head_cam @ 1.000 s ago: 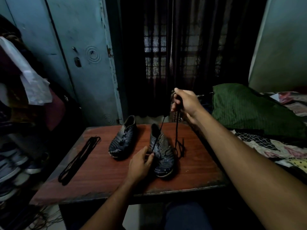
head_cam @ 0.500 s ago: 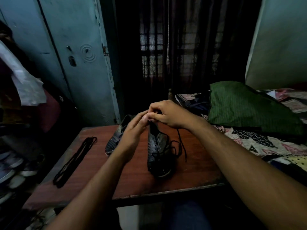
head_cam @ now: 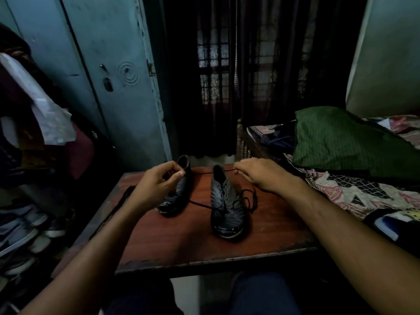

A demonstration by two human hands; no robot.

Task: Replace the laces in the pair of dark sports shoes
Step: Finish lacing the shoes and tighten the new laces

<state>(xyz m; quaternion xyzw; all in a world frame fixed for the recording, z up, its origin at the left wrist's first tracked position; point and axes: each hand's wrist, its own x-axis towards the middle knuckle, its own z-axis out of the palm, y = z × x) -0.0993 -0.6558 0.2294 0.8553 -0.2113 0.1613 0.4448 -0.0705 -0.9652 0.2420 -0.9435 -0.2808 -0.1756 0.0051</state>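
Observation:
Two dark sports shoes stand on a reddish wooden table (head_cam: 186,244). The left shoe (head_cam: 176,196) is partly hidden behind my left hand (head_cam: 156,186). The right shoe (head_cam: 226,205) has a black lace (head_cam: 247,198) lying loose beside its eyelets. My left hand pinches one end of this lace and my right hand (head_cam: 259,176) pinches the other part. The lace runs taut between them above the shoes. A slack stretch drops to the table between the shoes.
A second black lace (head_cam: 118,201) lies along the table's left edge, partly behind my left arm. A shoe rack (head_cam: 25,235) stands at the left, a bed with a green pillow (head_cam: 341,142) at the right, a blue door and dark curtain behind.
My hands were together above the right shoe half a second ago. They have moved apart sideways, stretching the lace between them. Earlier my right hand held the lace up high.

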